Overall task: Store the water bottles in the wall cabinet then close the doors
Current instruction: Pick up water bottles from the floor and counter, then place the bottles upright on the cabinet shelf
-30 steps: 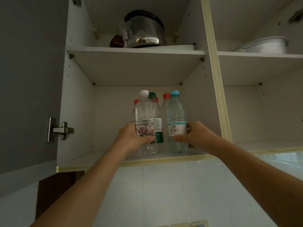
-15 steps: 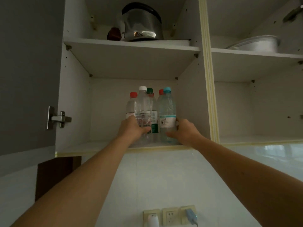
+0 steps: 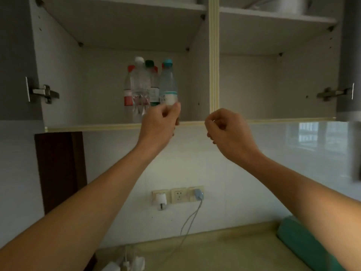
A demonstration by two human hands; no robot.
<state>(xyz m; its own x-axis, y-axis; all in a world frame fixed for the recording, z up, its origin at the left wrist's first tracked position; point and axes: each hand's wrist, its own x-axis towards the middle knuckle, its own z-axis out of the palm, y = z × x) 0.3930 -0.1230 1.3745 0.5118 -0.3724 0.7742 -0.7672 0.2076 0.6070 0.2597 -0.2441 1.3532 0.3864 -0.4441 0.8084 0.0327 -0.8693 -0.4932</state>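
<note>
Water bottles clustered upright on lower shelf of wall cabinet, left bay, long axes vertical, caps at 12 o'clock. Packed close, likely to spare shelf room. Left hand just below blue-capped bottle, fingers loosely curled, gripping nothing. Right hand at 3 o'clock of left, clear of shelf, likewise curled and empty. Both doors open, hinges exposed; closing not yet done.

Your water bottles: clustered upright on lower shelf of wall cabinet, left compartment. Clear plastic; caps white, green, red, blue. Blue-capped bottle at front right. Cabinet doors both open.
</note>
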